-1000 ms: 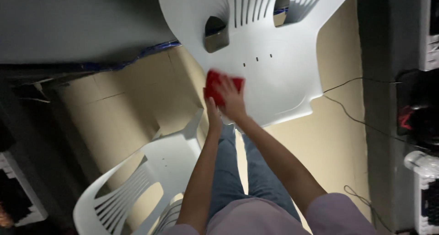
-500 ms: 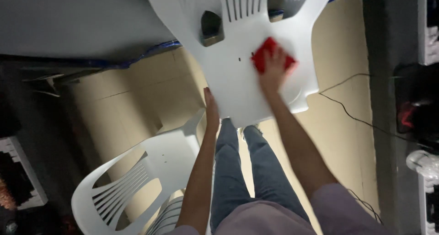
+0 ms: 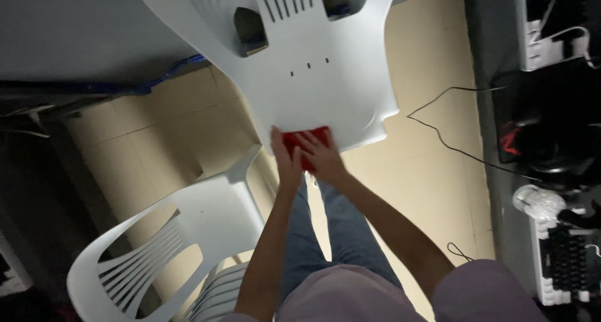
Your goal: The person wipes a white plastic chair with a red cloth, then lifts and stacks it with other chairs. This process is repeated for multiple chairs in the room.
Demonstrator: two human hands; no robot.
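My right hand [image 3: 322, 156] pressed flat on soft, limp red cloth [image 3: 305, 140] — left hand [image 3: 285, 162] fingers spread against stiff white chair [image 3: 313, 90] edge, gripping nothing.

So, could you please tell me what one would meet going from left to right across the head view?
Second white chair → left hand → red cloth under right hand → black cable on the floor → keyboard.
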